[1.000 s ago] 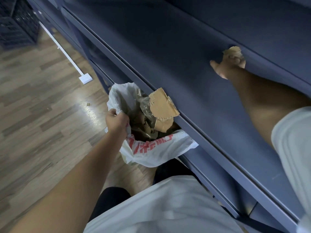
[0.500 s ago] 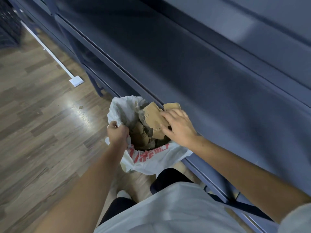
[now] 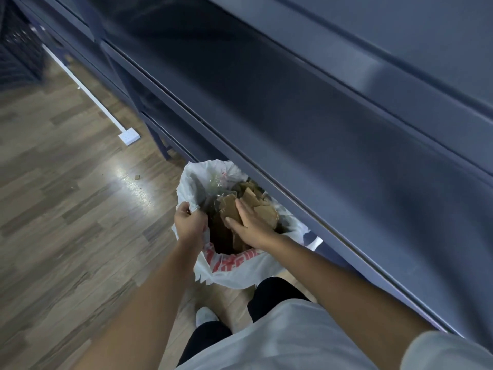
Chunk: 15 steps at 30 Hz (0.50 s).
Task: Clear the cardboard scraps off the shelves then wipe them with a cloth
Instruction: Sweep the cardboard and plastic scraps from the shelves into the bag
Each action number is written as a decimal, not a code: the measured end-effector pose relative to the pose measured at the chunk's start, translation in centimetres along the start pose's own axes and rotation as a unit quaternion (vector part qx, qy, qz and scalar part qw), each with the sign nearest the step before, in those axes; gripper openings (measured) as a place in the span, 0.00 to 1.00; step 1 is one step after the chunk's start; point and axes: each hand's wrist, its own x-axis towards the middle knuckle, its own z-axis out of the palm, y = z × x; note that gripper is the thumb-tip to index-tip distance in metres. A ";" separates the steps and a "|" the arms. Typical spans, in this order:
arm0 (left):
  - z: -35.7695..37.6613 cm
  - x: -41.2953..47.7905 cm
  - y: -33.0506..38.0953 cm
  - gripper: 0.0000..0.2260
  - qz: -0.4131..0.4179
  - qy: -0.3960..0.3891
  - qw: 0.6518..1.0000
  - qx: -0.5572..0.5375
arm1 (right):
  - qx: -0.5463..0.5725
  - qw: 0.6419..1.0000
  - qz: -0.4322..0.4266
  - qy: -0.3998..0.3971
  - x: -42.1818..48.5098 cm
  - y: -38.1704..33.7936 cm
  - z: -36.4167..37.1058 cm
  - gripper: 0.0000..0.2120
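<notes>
- Cardboard scraps (image 3: 266, 213): piled inside the open mouth of the plastic bag (image 3: 234, 267). The bag hangs just below the front edge of the shelves (image 3: 293, 134), above the floor (image 3: 66, 222).
- A small brown fleck (image 3: 137, 177) lies on the floor, well apart from the bag. Whether it is cardboard cannot be told.
- Scraps, expected handling: light, stiff and flat, with torn edges. They are likely to bridge across one another and stand proud of the bag instead of settling. To compact them, press on the broad faces. To lift a piece, pinch it at an edge.
- Bag, expected handling: thin, soft, slippery film. Torn cardboard corners could puncture it under hard pressure. Take hold at the gathered rim, not the side wall.
- Left hand (image 3: 190, 222): fingers curled tightly round the bag's rim on its left side, holding the mouth open.
- Right hand (image 3: 250, 227): fingers straight and close together, palm down, lying flat on top of the scraps inside the bag. It grips nothing; contact is a downward press only.
- No cloth is in view. The wiping step is judged not yet begun.
</notes>
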 end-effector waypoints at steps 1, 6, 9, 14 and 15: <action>-0.4 0.2 0.1 0.18 0.003 0.001 1.000 0.003 | 0.025 1.000 0.004 -0.015 0.3 -0.4 0.1 0.33; -2.3 1.4 0.9 0.17 -0.012 0.002 1.000 -0.004 | 0.033 0.998 -0.008 0.050 0.7 -2.0 -0.3 0.29; -3.1 1.9 1.1 0.16 -0.019 -0.005 1.000 -0.014 | 0.040 0.990 -0.010 0.134 0.7 -2.3 -1.6 0.26; -4.3 2.3 1.1 0.17 -0.028 -0.020 0.999 -0.026 | 0.068 0.978 -0.008 0.199 0.1 -1.7 -3.2 0.19; -4.5 2.3 1.1 0.16 -0.026 -0.026 0.999 -0.029 | 0.068 0.976 -0.005 0.209 0.0 -1.4 -3.4 0.18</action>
